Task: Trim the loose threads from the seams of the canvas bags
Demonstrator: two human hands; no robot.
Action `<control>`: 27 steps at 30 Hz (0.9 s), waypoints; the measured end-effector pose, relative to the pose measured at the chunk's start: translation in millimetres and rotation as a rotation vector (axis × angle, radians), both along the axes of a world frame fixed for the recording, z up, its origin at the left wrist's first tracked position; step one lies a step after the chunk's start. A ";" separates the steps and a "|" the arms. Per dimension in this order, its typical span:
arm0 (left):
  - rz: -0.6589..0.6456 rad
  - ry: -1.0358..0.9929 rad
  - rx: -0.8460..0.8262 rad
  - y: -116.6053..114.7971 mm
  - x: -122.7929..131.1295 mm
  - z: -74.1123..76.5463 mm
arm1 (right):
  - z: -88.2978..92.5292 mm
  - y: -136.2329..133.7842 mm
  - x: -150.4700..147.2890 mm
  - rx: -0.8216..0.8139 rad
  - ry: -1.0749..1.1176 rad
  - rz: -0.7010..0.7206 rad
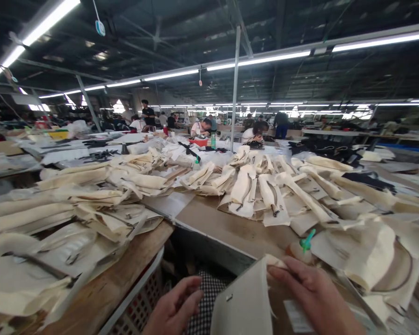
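A pale cream fabric panel (242, 304) with a small metal fitting near its left side stands tilted in front of me. My right hand (310, 291) pinches its upper right corner, where a softer cream flap folds over. To the left of the panel, my left hand (178, 304) is apart from it, fingers slightly curled with a gap between them and nothing held. Just beyond my right hand, a squat bottle (300, 251) with a green nozzle stands on the table. The panel's lower end is cut off by the frame.
Several similar cream pieces with dark zips lie in heaps on the left table (139, 260) and across the brown work surface (209, 218). A white plastic basket (136, 298) sits below the left table's edge. Beyond are a metal post (236, 88) and several people at other tables.
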State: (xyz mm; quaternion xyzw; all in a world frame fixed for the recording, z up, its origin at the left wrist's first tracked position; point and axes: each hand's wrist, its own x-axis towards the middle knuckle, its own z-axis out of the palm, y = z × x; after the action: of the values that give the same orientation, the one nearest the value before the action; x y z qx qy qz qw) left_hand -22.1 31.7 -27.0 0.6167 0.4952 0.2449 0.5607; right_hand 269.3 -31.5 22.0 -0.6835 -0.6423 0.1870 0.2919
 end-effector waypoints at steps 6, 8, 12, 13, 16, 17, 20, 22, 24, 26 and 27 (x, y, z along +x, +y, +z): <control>-0.085 -0.007 0.315 -17.8 16.1 92.4 | 23.2 21.8 -76.7 -0.043 -0.213 0.229; -0.171 0.176 0.352 -17.0 19.4 105.9 | 17.8 23.6 -92.2 -0.063 -0.225 0.305; -0.285 0.378 0.374 -5.2 20.2 103.1 | -1.2 28.0 -97.9 -0.114 -0.050 0.345; -0.298 0.394 0.377 -1.7 19.5 99.6 | -5.2 28.8 -96.0 -0.134 0.035 0.345; -0.329 0.383 0.371 8.0 17.2 90.4 | -13.2 27.5 -88.1 -0.182 0.308 0.363; -0.338 0.368 0.362 10.9 16.7 88.4 | -15.1 25.7 -85.8 -0.182 0.384 0.360; -0.359 0.319 0.308 18.9 15.9 84.2 | -21.3 18.5 -82.1 -0.155 0.547 0.298; -0.376 0.297 0.257 23.4 15.8 82.1 | -26.3 14.2 -81.9 -0.125 0.570 0.236; -0.391 0.301 0.239 26.9 15.4 80.6 | -31.3 11.7 -82.7 -0.091 0.550 0.179; -0.407 0.319 0.259 29.4 14.8 79.9 | -35.8 11.2 -83.6 -0.060 0.531 0.139; -0.419 0.328 0.272 30.3 14.5 79.8 | -37.7 11.7 -83.8 -0.050 0.527 0.130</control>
State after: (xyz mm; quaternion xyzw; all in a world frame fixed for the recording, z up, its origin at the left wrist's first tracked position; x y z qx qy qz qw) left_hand -7.6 62.0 52.8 0.8063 0.4039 0.0851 0.4236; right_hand 185.5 -19.8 -15.7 -0.5757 -0.5818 0.3925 0.4196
